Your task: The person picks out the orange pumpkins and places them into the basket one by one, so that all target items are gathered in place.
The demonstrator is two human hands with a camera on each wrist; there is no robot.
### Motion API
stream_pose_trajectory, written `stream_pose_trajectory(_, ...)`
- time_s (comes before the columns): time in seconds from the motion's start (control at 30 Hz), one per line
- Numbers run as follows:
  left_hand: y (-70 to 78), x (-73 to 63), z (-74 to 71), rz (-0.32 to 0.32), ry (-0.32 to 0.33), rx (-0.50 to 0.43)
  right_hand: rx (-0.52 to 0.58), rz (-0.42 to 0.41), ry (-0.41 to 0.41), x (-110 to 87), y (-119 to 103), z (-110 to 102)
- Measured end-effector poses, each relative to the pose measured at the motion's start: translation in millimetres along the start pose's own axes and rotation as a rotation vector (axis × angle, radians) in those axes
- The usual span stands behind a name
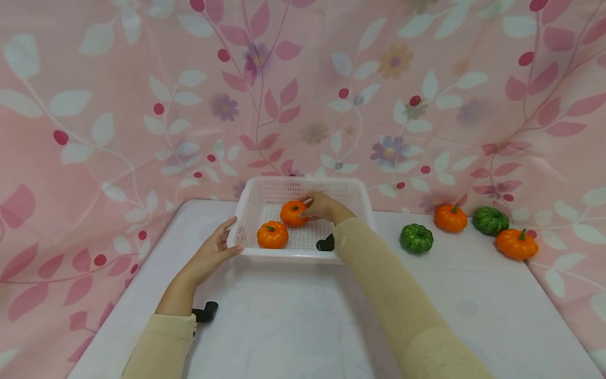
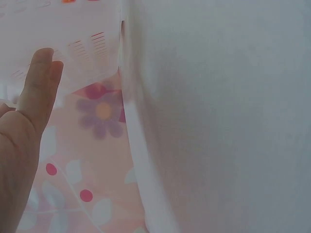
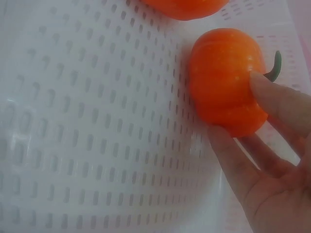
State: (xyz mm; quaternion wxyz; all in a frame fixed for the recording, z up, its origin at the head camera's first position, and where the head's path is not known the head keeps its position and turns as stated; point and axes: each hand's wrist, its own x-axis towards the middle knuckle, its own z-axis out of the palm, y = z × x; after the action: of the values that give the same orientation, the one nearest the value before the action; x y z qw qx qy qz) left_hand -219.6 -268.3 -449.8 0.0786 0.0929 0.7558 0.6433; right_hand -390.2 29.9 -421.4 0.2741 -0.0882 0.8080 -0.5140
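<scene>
A white perforated plastic basket (image 1: 284,254) stands at the back middle of the table. Inside it lie two small orange pumpkins. My right hand (image 1: 323,206) reaches over the front rim and holds the rear orange pumpkin (image 3: 226,80) between thumb and fingers, its green stem showing beside the thumb in the right wrist view. The other orange pumpkin (image 1: 272,235) sits to the front left, untouched. My left hand (image 1: 210,251) touches the basket's left side and front corner; its fingers (image 2: 41,85) look straight in the left wrist view.
On the table's right side are a green pumpkin (image 1: 416,239), an orange pumpkin (image 1: 451,218), another green pumpkin (image 1: 490,220) and another orange pumpkin (image 1: 516,244). A pink floral cloth (image 1: 303,95) hangs behind the white-covered table (image 1: 293,321). Black devices sit at both wrists.
</scene>
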Motion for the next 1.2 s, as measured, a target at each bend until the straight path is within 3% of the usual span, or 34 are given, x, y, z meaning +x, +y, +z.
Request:
stream_pose_trajectory(0.73, 1.0, 0.1, 2.7, 0.000, -0.006, -0.012, -0.039, -0.014, 0.035, -1.4, 2, -6)
stream_pose_trajectory(1.2, 1.4, -1.1, 2.1, -0.001, 0.001, -0.019, -0.045, -0.101, 0.064, -19.7, -23, -17)
